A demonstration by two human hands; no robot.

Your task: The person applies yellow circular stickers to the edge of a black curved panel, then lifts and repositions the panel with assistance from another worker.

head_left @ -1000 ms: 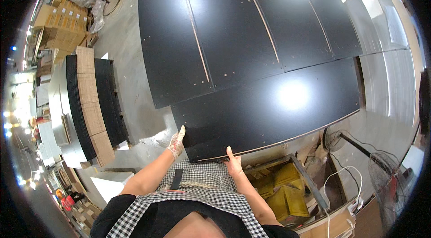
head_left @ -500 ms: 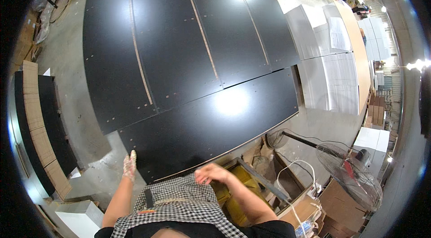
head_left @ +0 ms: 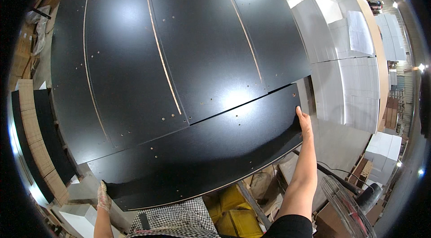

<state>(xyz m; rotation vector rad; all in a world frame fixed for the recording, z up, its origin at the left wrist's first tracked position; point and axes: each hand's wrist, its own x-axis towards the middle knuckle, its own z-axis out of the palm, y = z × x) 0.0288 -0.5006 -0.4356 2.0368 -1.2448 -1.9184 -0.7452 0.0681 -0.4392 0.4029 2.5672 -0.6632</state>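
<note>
Long glossy black panel (head_left: 197, 157), drilled holes; left hand (head_left: 104, 196), right hand (head_left: 304, 121) fingers gripping opposite ends.

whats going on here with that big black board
A person stands at a large work surface covered in black panels cut into long strips. Both arms are spread wide: the left hand, in a glove, grips the near left corner of the closest long black panel, and the bare right hand holds its far right end. Stacks of white boards sit to the right.
</note>
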